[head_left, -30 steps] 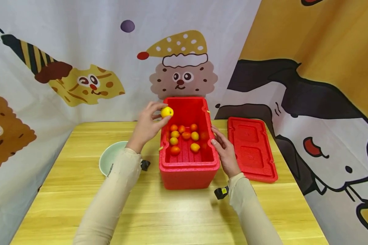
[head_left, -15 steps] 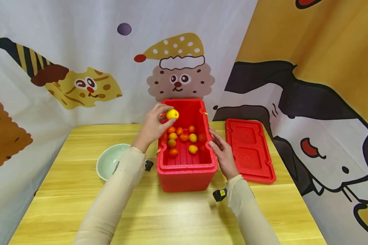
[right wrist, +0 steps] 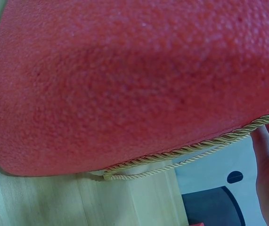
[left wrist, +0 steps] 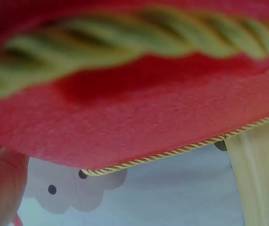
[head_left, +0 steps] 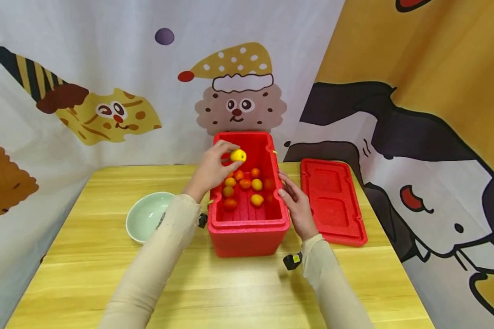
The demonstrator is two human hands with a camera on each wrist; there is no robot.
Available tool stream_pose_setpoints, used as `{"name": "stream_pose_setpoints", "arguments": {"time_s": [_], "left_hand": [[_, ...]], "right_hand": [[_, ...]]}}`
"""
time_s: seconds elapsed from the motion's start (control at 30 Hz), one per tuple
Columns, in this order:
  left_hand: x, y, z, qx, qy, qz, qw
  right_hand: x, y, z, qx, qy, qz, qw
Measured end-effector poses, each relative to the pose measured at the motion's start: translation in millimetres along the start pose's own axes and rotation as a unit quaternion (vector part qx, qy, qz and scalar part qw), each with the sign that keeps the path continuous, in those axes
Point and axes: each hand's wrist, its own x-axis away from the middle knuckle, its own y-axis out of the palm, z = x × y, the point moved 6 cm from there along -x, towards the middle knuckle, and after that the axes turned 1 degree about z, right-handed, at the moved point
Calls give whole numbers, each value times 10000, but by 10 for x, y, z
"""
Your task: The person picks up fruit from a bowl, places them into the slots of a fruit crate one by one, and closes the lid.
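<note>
In the head view, my left hand (head_left: 210, 169) pinches a small yellow fruit (head_left: 239, 156) between thumb and fingers. It is over the left rim of a red foam box (head_left: 247, 240), near the back. Inside the box lie several small orange-red fruits (head_left: 230, 204) and yellow-orange fruits (head_left: 257, 200). My right hand (head_left: 299, 208) rests against the box's right rim with its fingers extended. The right wrist view shows fingers touching the yellow rope (right wrist: 209, 142) along the box's side. Only a part of the left hand (left wrist: 2, 183) appears in the left wrist view, and the fruit is hidden there.
To the left of the box stands a pale green bowl (head_left: 146, 217), partly behind the left sleeve. A red lid (head_left: 333, 201) lies on the wooden table (head_left: 247, 292) to the right. A printed curtain (head_left: 123, 36) hangs behind.
My left hand has carried the yellow fruit rightward, from the box's left rim to over its inside. The right hand has stayed at the right rim. The whole view shifts slightly.
</note>
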Motion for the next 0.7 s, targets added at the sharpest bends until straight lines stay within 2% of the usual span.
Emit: {"name": "stream_pose_setpoints", "arguments": {"time_s": [0.1, 0.3, 0.53, 0.7], "left_hand": [[3, 46, -19, -211, -80, -169, 9996], [-21, 91, -43, -279, -194, -292, 9990], [-92, 144, -20, -605, -72, -561, 9966], [-105, 167, -32, -766, -183, -755, 9940]], "right_hand": [[8, 7, 24, -33, 7, -6, 10000], [10, 9, 18, 15, 3, 24, 10000], [-3, 13, -9, 32, -34, 16, 10000], [-10, 14, -16, 69, -19, 15, 10000]]}}
